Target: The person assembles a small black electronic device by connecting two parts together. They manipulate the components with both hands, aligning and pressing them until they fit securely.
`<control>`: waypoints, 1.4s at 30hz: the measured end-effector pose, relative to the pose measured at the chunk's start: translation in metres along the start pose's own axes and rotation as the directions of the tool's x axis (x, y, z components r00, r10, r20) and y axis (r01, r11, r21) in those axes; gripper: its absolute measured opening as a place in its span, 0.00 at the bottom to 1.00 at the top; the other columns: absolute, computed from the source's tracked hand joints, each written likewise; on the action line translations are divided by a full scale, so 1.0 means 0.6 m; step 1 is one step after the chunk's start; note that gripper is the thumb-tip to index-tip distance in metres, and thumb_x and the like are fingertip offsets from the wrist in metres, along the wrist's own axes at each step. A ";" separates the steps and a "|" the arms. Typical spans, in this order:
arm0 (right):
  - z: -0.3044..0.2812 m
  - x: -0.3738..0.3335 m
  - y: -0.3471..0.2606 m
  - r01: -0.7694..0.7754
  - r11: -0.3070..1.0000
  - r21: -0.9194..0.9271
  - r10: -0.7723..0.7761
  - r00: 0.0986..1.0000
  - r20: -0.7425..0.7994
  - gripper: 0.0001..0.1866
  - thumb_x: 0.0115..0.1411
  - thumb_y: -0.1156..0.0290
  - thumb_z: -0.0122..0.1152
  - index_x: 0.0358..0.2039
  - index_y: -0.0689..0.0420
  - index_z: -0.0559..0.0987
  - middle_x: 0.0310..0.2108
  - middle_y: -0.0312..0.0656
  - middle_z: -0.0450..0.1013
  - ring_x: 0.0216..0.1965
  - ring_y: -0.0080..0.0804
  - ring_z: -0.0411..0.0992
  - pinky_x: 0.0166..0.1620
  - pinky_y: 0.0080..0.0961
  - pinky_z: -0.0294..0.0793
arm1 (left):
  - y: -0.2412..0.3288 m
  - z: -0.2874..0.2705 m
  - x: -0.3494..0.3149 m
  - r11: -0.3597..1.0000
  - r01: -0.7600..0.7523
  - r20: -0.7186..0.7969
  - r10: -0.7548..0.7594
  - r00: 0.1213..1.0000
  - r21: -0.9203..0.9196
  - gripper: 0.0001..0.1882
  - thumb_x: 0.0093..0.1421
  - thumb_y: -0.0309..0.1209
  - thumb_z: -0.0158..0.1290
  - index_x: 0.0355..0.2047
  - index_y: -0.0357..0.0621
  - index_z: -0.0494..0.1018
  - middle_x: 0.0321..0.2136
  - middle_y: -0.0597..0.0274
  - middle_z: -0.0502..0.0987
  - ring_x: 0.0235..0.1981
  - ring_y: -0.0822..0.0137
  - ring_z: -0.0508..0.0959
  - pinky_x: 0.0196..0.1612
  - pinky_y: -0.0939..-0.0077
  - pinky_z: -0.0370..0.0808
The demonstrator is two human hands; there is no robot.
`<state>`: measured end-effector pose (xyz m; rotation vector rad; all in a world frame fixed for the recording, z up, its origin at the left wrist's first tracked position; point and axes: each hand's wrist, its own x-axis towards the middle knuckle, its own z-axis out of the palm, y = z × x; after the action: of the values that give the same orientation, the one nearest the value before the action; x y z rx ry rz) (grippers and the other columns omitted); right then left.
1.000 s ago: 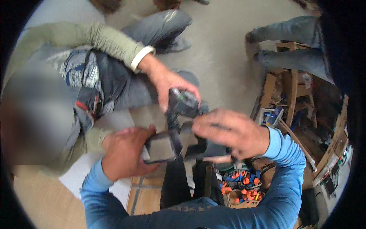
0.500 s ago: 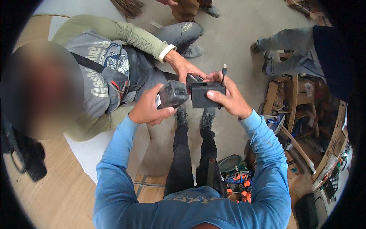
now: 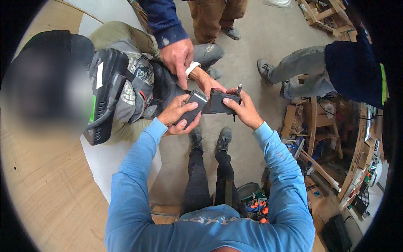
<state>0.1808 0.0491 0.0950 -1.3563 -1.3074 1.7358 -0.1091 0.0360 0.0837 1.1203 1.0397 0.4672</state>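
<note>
Grey battery pack point(image 3: 191, 107) tilted up-right, left hand point(image 3: 178, 115) fingers clamped, right hand point(image 3: 243, 110) fingers gripping black box point(image 3: 220, 102)

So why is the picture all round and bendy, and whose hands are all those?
The picture comes from a small camera worn on a person's head, looking down. Its lens sees very wide, so straight edges bend near the rim. The two blue sleeves coming up from the bottom belong to that person. Their left hand holds a flat grey device, and their right hand holds a black box with a thin black stick poking up beside it. Below you see their own legs and shoes on the grey floor. The other hands are other people's: a hand in a dark blue sleeve reaches down from the top, and a seated person's hand touches the black box. On the right stand wooden frames.
</note>
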 end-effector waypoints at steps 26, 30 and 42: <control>0.015 -0.011 -0.043 -0.348 0.872 0.343 0.326 0.938 0.122 0.22 0.68 0.55 0.53 0.55 0.56 0.70 0.43 0.40 0.77 0.34 0.30 0.78 0.28 0.21 0.73 | 0.001 0.055 -0.071 0.930 -0.109 -0.287 0.217 0.933 0.350 0.31 0.53 0.38 0.65 0.51 0.34 0.65 0.41 0.40 0.79 0.43 0.46 0.80 0.46 0.59 0.76; -0.004 -0.001 -0.025 -0.411 0.839 0.356 0.359 0.911 0.205 0.23 0.65 0.50 0.56 0.52 0.53 0.74 0.44 0.36 0.77 0.42 0.26 0.76 0.31 0.21 0.72 | 0.017 0.075 -0.074 0.938 0.035 -0.357 0.096 0.929 0.346 0.34 0.52 0.41 0.65 0.52 0.34 0.64 0.42 0.36 0.78 0.44 0.39 0.79 0.45 0.54 0.76; 0.005 0.033 -0.102 -0.313 0.942 -0.125 0.318 0.948 0.026 0.32 0.59 0.41 0.61 0.44 0.62 0.75 0.32 0.43 0.76 0.25 0.26 0.74 0.25 0.23 0.71 | 0.004 0.101 -0.064 0.751 0.040 -0.467 0.367 0.805 0.659 0.36 0.51 0.43 0.66 0.55 0.39 0.66 0.43 0.40 0.76 0.43 0.43 0.78 0.45 0.54 0.75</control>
<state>0.1639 0.0870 0.1438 -1.6799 -1.2908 1.9335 -0.0749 -0.0229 0.1064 1.7706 1.7266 0.6438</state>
